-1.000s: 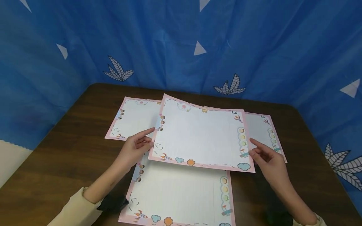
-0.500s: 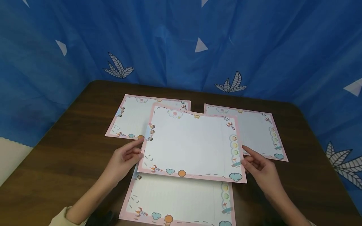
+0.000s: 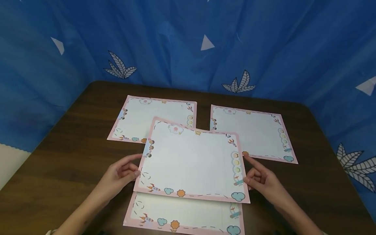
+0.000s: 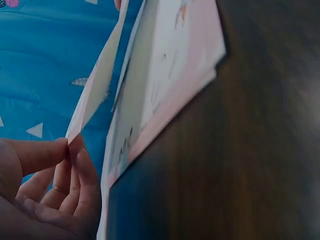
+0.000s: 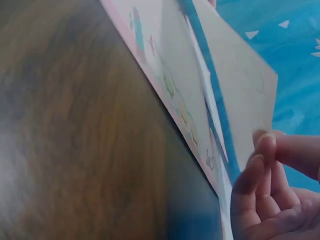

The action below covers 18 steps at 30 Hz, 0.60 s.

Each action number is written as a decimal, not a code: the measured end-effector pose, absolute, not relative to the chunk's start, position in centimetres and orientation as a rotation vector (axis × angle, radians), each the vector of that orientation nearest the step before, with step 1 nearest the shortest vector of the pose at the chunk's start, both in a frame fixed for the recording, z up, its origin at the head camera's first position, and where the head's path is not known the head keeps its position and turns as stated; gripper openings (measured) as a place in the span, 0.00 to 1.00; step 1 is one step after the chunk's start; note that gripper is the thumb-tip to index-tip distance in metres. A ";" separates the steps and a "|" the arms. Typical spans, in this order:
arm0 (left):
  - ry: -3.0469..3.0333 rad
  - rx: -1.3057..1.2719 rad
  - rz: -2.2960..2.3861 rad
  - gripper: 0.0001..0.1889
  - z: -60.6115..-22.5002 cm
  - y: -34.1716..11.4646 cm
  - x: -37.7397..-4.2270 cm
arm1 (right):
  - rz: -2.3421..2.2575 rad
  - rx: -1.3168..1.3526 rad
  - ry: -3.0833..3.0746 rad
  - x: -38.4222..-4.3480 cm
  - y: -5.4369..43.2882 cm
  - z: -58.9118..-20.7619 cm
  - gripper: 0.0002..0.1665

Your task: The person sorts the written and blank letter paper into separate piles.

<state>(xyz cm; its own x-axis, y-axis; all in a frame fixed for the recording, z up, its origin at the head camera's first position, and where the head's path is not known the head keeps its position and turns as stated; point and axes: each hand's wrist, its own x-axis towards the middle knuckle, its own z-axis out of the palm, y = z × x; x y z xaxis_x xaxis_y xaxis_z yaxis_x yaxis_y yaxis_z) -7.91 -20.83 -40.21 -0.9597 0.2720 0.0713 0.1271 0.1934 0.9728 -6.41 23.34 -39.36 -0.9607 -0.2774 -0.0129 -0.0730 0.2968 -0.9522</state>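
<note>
A sheet of paper (image 3: pixel 191 160) with a pink border and cartoon drawings is held between both hands, bowed a little along its far edge. My left hand (image 3: pixel 121 174) pinches its left edge between thumb and fingers; the left wrist view shows the left hand (image 4: pixel 55 185) at that edge, with a gap below the sheet. On the opposite side my right hand (image 3: pixel 261 181) pinches the right edge, and the right wrist view shows the right hand (image 5: pixel 272 185) gripping it. Beneath lies a matching lower sheet (image 3: pixel 188 212) near the front, its far part hidden by the held sheet.
Two more matching sheets lie farther back, a left sheet (image 3: pixel 141 119) partly covered by the held one and a right sheet (image 3: pixel 249 130). All rest on a dark brown wooden table (image 3: pixel 73 130). A blue patterned curtain (image 3: pixel 176 42) hangs behind the table.
Both hands have brought the held sheet nearer to the body and slightly left, over the front sheet. More of the two back sheets now shows.
</note>
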 end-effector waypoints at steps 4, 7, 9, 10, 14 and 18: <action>2.280 0.401 1.856 0.25 -40.4 -21.5 -7.6 | -1.738 -0.407 2.289 -6.4 23.3 -39.8 0.41; 2.273 0.390 1.852 0.25 -40.4 -21.7 -7.3 | -1.739 -0.450 2.264 -6.3 23.3 -40.2 0.42; 2.280 0.389 1.849 0.26 -40.5 -21.7 -7.0 | -1.739 -0.467 2.247 -6.2 23.3 -40.4 0.44; 2.281 0.386 1.849 0.26 -40.6 -21.8 -6.8 | -1.735 -0.468 2.241 -6.2 23.3 -40.4 0.44; 2.256 0.355 1.844 0.26 -40.7 -22.1 -6.0 | -1.691 -0.464 2.206 -5.9 23.3 -40.4 0.46; 2.178 0.319 1.837 0.27 -40.8 -22.6 -5.5 | -1.627 -0.493 2.166 -5.6 23.4 -40.5 0.47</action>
